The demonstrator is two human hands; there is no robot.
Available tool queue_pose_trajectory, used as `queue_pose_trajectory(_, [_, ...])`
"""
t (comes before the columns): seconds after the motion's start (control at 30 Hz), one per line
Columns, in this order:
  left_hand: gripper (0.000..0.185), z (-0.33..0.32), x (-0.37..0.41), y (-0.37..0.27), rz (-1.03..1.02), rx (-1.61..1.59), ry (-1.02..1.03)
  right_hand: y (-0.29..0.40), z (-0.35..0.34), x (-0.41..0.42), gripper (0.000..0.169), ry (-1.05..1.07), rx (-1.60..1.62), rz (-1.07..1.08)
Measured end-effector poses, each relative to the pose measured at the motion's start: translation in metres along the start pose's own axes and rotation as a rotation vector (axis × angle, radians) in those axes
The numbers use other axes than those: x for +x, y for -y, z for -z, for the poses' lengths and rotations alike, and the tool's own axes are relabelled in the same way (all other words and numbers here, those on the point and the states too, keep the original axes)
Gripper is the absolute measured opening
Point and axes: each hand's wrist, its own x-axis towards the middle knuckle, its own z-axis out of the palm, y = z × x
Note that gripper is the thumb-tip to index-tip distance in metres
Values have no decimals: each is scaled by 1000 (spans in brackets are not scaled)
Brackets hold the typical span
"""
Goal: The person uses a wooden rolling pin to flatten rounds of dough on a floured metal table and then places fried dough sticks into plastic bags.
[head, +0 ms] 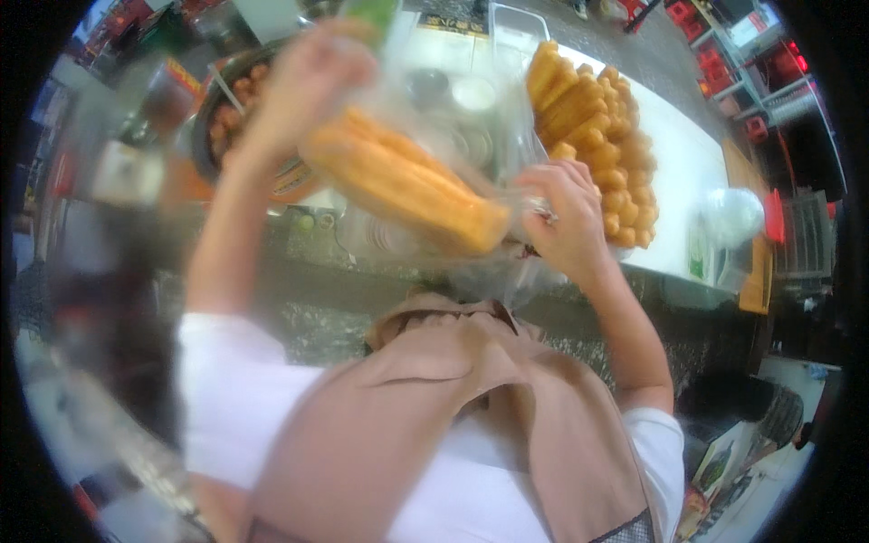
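Note:
Long golden fried dough sticks lie slanted in a clear plastic bag in front of my chest. At the upper left, my left hand is blurred, with its fingers bunched by the bag's upper side and a green thing just beyond; its exact hold cannot be told. My right hand pinches the bag's gathered plastic and something shiny at the right end of the dough sticks. Right beside that hand, a large pile of fried dough sticks rests on the white counter.
A round metal pot with brown round food pieces stands at the left. Stacked cups or lids sit behind the bag. A filled clear bag and a red item are at the counter's right end, near a wooden board.

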Motion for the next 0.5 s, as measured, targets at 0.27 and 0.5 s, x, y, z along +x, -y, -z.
queue_pose_trajectory(0.27, [22, -20, -19, 15, -5, 25, 132, -11, -16, -7, 18, -363, -6, -283])
queue_pose_trajectory(0.5, [29, -107, -42, 83, -63, 677, 366, -10, -64, -36, 25, -271, 842, -726])
